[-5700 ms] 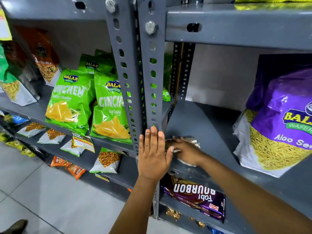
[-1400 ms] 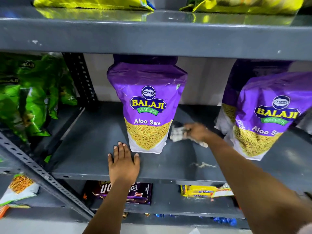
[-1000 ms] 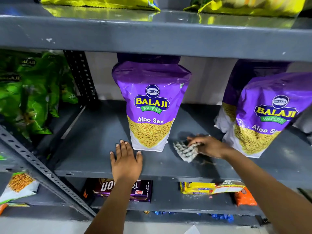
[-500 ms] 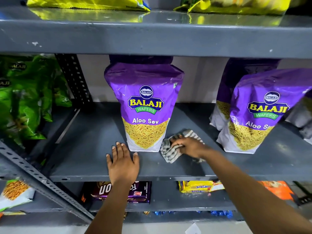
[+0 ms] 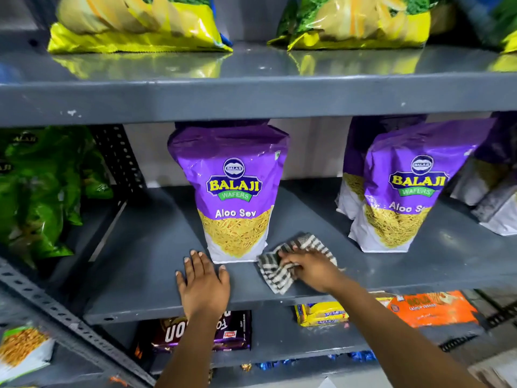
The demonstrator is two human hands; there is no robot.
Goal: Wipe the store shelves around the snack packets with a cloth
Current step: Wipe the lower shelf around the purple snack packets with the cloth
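Note:
A striped grey-and-white cloth (image 5: pixel 275 271) lies crumpled on the grey metal shelf (image 5: pixel 145 247), just right of a purple Aloo Sev packet (image 5: pixel 232 191) that stands upright. My right hand (image 5: pixel 310 268) grips the cloth and presses it against the shelf near the front edge. My left hand (image 5: pixel 202 284) rests flat on the shelf, fingers spread, its fingertips close to the packet's bottom left corner. More purple Aloo Sev packets (image 5: pixel 405 186) stand further right on the same shelf.
Green snack packets (image 5: pixel 42 191) fill the bay to the left, behind a perforated upright (image 5: pixel 120 161). Yellow packets (image 5: pixel 134 23) sit on the shelf above. Below lie a Bourbon biscuit pack (image 5: pixel 195 331), a yellow pack (image 5: pixel 321 315) and an orange pack (image 5: pixel 430 309).
My right hand has slid the cloth forward and left from behind the middle packet to the shelf front beside it. My left hand has stayed flat in place.

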